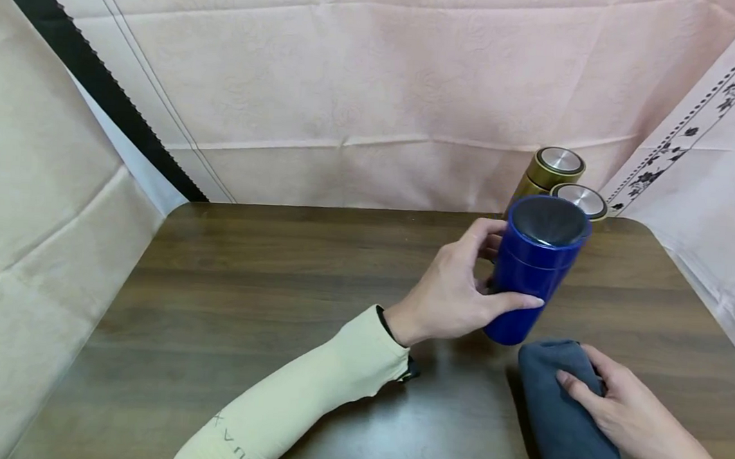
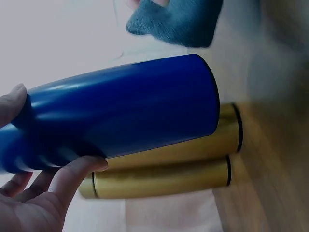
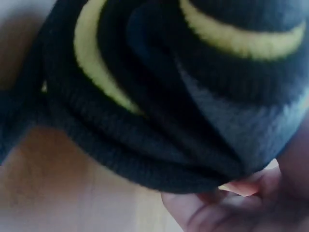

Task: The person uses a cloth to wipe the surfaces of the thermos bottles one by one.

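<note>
My left hand (image 1: 454, 289) grips a blue thermos flask (image 1: 530, 273), thumb across its front and fingers round the far side. The flask leans a little, its dark lid up toward the right. In the left wrist view the blue flask (image 2: 130, 106) shows its smooth side and dark-rimmed base. Below it on the right, my right hand (image 1: 633, 403) holds a folded dark grey-blue cloth (image 1: 566, 413), thumb on top. The right wrist view shows the folds of the cloth (image 3: 145, 150) with yellow stripes, fingers beneath mostly hidden.
Two gold flasks with silver-topped lids stand at the back right, one gold flask (image 1: 554, 166) behind the other gold flask (image 1: 581, 199), partly covered by the blue one. The wooden table (image 1: 246, 285) meets pale cloth hangings (image 1: 375, 84) at the back and sides.
</note>
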`<state>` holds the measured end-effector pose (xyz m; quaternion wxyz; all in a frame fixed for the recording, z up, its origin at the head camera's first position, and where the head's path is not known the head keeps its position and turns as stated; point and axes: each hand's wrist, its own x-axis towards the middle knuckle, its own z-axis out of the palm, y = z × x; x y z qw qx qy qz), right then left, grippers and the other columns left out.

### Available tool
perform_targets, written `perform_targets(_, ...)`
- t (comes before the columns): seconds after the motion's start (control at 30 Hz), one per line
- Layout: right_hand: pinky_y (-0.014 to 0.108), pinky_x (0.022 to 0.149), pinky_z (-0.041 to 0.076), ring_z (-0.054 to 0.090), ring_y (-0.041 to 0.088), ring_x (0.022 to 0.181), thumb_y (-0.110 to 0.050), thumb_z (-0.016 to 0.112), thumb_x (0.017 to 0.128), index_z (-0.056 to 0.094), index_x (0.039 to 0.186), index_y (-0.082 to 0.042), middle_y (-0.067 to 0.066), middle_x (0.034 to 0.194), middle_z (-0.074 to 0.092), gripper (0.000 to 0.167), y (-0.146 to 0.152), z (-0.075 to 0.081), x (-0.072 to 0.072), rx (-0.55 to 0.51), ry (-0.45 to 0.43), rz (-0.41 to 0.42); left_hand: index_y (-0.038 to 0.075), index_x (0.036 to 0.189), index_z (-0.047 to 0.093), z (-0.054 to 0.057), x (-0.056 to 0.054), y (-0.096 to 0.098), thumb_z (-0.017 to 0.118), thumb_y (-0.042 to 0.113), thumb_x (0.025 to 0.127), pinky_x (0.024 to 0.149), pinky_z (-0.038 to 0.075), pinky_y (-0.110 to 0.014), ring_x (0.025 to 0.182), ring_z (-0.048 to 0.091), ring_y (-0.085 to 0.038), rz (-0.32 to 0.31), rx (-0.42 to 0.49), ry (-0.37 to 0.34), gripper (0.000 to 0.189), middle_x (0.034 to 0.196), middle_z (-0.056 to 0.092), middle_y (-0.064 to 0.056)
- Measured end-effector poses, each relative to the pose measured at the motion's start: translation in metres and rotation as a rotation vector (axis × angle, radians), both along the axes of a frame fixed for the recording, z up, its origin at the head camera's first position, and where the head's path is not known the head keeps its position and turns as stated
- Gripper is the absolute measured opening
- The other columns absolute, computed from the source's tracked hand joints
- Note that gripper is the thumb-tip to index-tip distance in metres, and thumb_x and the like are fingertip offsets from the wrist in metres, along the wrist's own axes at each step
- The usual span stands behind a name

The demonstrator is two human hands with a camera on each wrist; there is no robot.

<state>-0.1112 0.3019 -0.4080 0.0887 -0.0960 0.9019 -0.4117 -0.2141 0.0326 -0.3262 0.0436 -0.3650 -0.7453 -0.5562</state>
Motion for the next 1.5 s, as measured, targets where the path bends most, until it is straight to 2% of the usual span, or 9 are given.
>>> perform_targets(0.2, 0.025, 0.064, 0.057, 0.069, 0.002, 0.083, -0.014, 0.050, 0.108, 0.054, 0.135, 0.001, -0.004, 0.101, 0.072, 0.030, 0.001, -0.002, 0.005, -0.030, -0.063, 0.088, 0.015, 0.141, 0.042, 0.000, 0.002, 0.027, 0.088, 0.028, 0.081, 0.079, 0.053, -0.008, 0.107, 0.062, 0.002, -0.026, -0.062, 0.001, 0.077, 0.129, 0.065, -0.001)
perform_targets(0.3, 0.024, 0.068, 0.057, 0.069, 0.001, 0.089, -0.022, 0.052, 0.108, 0.051, 0.140, 0.004, 0.004, 0.113, 0.073, 0.042, -0.003, -0.001, 0.006, -0.003, -0.147, 0.044, 0.016, 0.143, 0.041, 0.000, 0.002, 0.037, 0.087, 0.031, 0.082, 0.082, 0.051, -0.007, 0.108, 0.060, 0.004, -0.043, -0.103, -0.020, 0.078, 0.130, 0.063, 0.003)
perform_targets(0.37, 0.025, 0.070, 0.058, 0.069, 0.005, 0.092, -0.029, 0.052, 0.108, 0.047, 0.143, 0.009, 0.010, 0.116, 0.073, 0.052, -0.005, 0.000, 0.005, 0.033, -0.210, -0.006, 0.017, 0.143, 0.040, -0.002, 0.002, 0.042, 0.086, 0.033, 0.083, 0.086, 0.049, -0.006, 0.109, 0.060, 0.006, -0.048, -0.137, -0.023, 0.077, 0.130, 0.063, 0.005)
perform_targets(0.47, 0.028, 0.073, 0.058, 0.069, 0.010, 0.095, -0.036, 0.050, 0.108, 0.042, 0.144, 0.014, 0.012, 0.115, 0.073, 0.063, -0.009, 0.000, 0.004, 0.117, -0.242, -0.053, 0.016, 0.143, 0.039, -0.006, 0.001, 0.047, 0.085, 0.033, 0.084, 0.092, 0.047, -0.007, 0.110, 0.061, 0.004, -0.053, -0.165, -0.006, 0.076, 0.130, 0.064, 0.003)
perform_targets(0.67, 0.023, 0.067, 0.049, 0.061, 0.003, 0.084, -0.038, 0.043, 0.110, 0.058, 0.127, 0.000, 0.003, 0.097, 0.068, 0.044, -0.013, -0.006, 0.006, 0.171, -0.163, -0.069, 0.017, 0.142, 0.039, -0.017, 0.000, 0.054, 0.084, 0.037, 0.085, 0.093, 0.046, -0.007, 0.110, 0.061, 0.003, -0.033, -0.204, 0.004, 0.076, 0.130, 0.062, 0.003)
perform_targets(1.0, 0.024, 0.058, 0.040, 0.051, 0.006, 0.067, -0.037, 0.047, 0.109, 0.057, 0.122, -0.004, -0.003, 0.078, 0.059, 0.037, -0.023, -0.014, 0.008, 0.311, -0.076, -0.144, 0.017, 0.144, 0.038, -0.030, -0.001, 0.059, 0.082, 0.039, 0.086, 0.098, 0.047, -0.011, 0.117, 0.060, -0.002, -0.009, -0.231, -0.015, 0.076, 0.138, 0.059, 0.002)
perform_targets(1.13, 0.024, 0.053, 0.036, 0.047, 0.008, 0.057, -0.042, 0.048, 0.108, 0.058, 0.115, -0.006, -0.005, 0.066, 0.052, 0.037, -0.028, -0.012, 0.009, 0.358, -0.089, -0.153, 0.018, 0.145, 0.037, -0.032, 0.001, 0.060, 0.081, 0.040, 0.087, 0.100, 0.048, -0.013, 0.120, 0.060, -0.003, -0.003, -0.237, -0.029, 0.076, 0.140, 0.058, 0.002)
perform_targets(1.3, 0.024, 0.054, 0.035, 0.047, 0.008, 0.056, -0.048, 0.049, 0.107, 0.061, 0.108, -0.011, -0.006, 0.066, 0.053, 0.038, -0.028, -0.008, 0.011, 0.402, -0.061, -0.168, 0.019, 0.146, 0.036, -0.032, 0.002, 0.063, 0.080, 0.041, 0.088, 0.102, 0.048, -0.014, 0.122, 0.059, -0.003, 0.011, -0.263, -0.034, 0.076, 0.142, 0.057, 0.003)
perform_targets(1.5, 0.023, 0.055, 0.035, 0.046, 0.002, 0.058, -0.045, 0.054, 0.105, 0.065, 0.105, -0.016, -0.009, 0.067, 0.054, 0.031, -0.024, -0.005, 0.016, 0.410, 0.039, -0.193, 0.015, 0.145, 0.037, -0.032, 0.003, 0.068, 0.080, 0.045, 0.087, 0.100, 0.047, -0.012, 0.121, 0.060, -0.004, 0.053, -0.299, 0.033, 0.077, 0.139, 0.059, 0.001)
